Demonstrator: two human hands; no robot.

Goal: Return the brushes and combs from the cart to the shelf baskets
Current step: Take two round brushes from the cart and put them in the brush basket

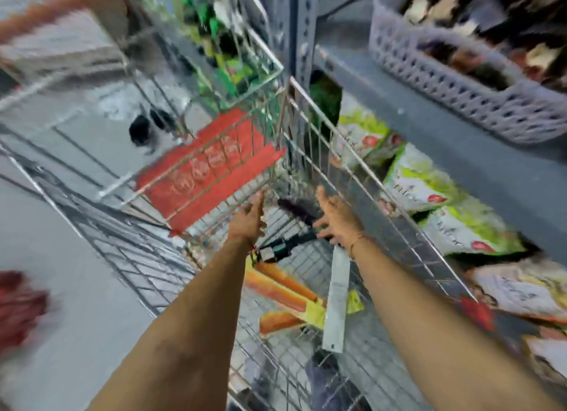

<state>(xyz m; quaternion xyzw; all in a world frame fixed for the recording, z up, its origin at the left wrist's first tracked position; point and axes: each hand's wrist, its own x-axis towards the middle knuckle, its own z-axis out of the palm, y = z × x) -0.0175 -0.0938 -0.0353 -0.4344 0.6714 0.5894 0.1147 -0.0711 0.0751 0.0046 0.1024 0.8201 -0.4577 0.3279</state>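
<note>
Both my arms reach down into the wire cart (362,171). A black hairbrush (296,208) with dark bristles lies tilted inside it, its handle running down-left. My right hand (339,218) is right over the handle, fingers spread and touching it, with no firm grip visible. To the left of the brush, my left hand (248,218) has its fingers stretched out and holds nothing. Orange combs (280,289) on yellow cards and a long white packet (336,303) rest on the cart floor below my hands. The picture is blurred by motion.
A lavender plastic basket (454,94) full of dark brushes stands on the grey shelf (460,152) at upper right. Green-and-white packets (429,183) fill the shelf below. The red seat flap (214,171) stands at the cart's far end. Grey floor lies to the left.
</note>
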